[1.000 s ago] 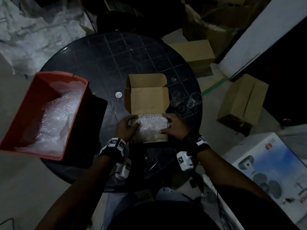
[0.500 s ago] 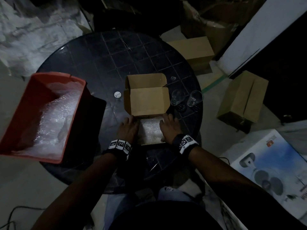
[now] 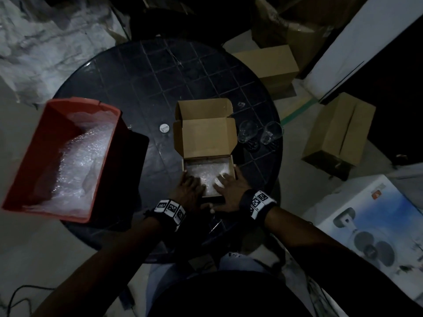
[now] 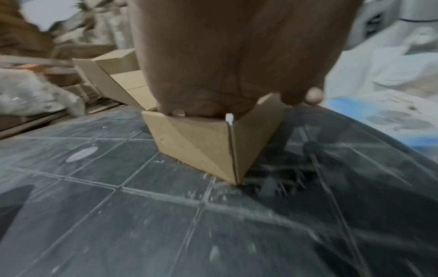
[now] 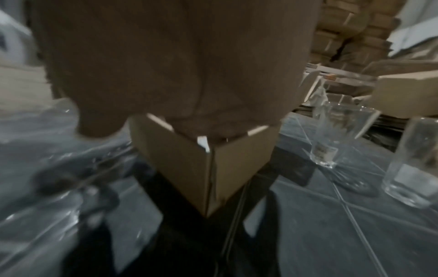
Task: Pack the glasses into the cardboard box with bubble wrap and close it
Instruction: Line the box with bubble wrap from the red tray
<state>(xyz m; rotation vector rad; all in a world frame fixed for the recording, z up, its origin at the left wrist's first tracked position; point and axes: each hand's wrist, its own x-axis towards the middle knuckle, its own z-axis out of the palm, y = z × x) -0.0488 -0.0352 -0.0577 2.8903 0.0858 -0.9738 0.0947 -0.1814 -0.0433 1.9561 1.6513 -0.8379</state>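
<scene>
Lining the cardboard box [image 3: 207,154]: both hands [image 3: 207,187], fingers flat, press bubble wrap [image 3: 206,172] into its base. Next, the glasses [image 3: 259,132] on the desk [image 3: 160,72] likely need careful lifting into it.

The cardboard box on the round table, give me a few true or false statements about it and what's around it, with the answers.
1. Bubble wrap lines the inside of the cardboard box. True.
2. Both glasses are already inside the box. False: they stand on the table, to the right of the box.
3. The left hand and the right hand both press down into the box. True.
4. The box lid is closed. False: it stands open at the far side.
5. The red bin holds glasses. False: it holds bubble wrap.
</scene>
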